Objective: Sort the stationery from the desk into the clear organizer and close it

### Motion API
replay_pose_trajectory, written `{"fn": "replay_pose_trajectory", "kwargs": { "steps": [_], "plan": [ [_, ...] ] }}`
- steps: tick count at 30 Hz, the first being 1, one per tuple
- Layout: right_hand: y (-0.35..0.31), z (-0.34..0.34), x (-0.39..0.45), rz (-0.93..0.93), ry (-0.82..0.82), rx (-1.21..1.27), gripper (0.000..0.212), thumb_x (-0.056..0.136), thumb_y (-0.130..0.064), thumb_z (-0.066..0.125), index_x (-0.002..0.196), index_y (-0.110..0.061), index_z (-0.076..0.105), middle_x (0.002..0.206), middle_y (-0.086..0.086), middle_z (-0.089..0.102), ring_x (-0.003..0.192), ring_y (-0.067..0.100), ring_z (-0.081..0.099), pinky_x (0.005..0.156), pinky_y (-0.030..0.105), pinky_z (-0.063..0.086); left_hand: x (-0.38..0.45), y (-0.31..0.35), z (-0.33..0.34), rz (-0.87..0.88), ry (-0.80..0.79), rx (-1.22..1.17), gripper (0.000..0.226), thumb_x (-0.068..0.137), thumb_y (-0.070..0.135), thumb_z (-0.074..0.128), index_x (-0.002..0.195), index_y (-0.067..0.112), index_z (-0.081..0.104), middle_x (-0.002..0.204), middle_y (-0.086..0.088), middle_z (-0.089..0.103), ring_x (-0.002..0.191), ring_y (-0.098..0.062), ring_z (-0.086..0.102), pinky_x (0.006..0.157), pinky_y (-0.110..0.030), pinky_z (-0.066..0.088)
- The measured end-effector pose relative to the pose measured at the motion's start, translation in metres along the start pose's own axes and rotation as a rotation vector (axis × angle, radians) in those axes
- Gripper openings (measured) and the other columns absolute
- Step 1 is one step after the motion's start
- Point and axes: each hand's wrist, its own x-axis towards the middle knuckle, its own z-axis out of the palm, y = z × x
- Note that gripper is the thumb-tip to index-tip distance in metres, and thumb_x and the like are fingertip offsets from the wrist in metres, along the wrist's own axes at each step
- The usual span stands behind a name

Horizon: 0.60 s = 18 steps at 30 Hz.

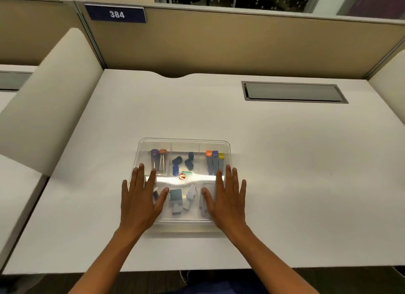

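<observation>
Both palms flat on the clear organizer (184,144) lid: my left hand (142,197) at eight o'clock, right hand (226,197) at four. Fingers spread, gripping nothing. Markers (214,162) lie at one o'clock.

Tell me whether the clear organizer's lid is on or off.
On. The lid covers the clear organizer; both hands, left and right, lie flat on it. Whether it's latched: cannot tell.

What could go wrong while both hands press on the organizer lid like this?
The clear plastic organizer sits on a smooth white desk, so uneven pressure from the left hand or right hand might slide it. Both palms sit near the front edge, so the far edge may stay unlatched; glare hides the seam.
</observation>
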Motion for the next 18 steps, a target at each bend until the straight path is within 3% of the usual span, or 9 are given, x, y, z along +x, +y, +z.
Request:
{"fn": "replay_pose_trajectory", "kwargs": {
  "steps": [5,13,18],
  "plan": [
    [-0.0004,0.0032,-0.0033,0.003,-0.01,0.026,0.085,0.086,-0.075,0.008,0.154,-0.027,-0.009,0.163,0.001,-0.02,0.151,0.021,-0.016,0.124,0.048,-0.002,-0.0026,0.0015,0.0054,-0.006,-0.001,0.014,0.085,0.085,0.074,0.017,0.155,0.026,0.017,0.164,-0.006,0.001,0.152,-0.024,-0.001,0.121,-0.053,0.007],
    [-0.002,0.0068,-0.0051,0.005,0.063,0.047,0.079,0.092,-0.067,0.027,0.156,-0.025,0.007,0.165,0.004,-0.003,0.153,0.023,-0.003,0.124,0.047,0.008,-0.0017,-0.0018,0.008,-0.016,-0.017,0.015,0.083,0.086,0.074,0.025,0.154,0.027,0.017,0.165,-0.004,0.003,0.152,-0.022,0.0,0.121,-0.051,0.008],
    [-0.0035,-0.0014,-0.0039,0.025,-0.013,0.036,0.081,0.09,-0.072,0.02,0.154,-0.031,-0.007,0.164,0.003,-0.016,0.152,0.024,-0.013,0.123,0.054,0.0,-0.0008,0.0015,0.0027,0.0,-0.033,0.05,0.087,0.084,0.076,0.016,0.154,0.025,0.018,0.164,-0.006,0.003,0.152,-0.024,0.0,0.12,-0.055,-0.002]
  ]
}}
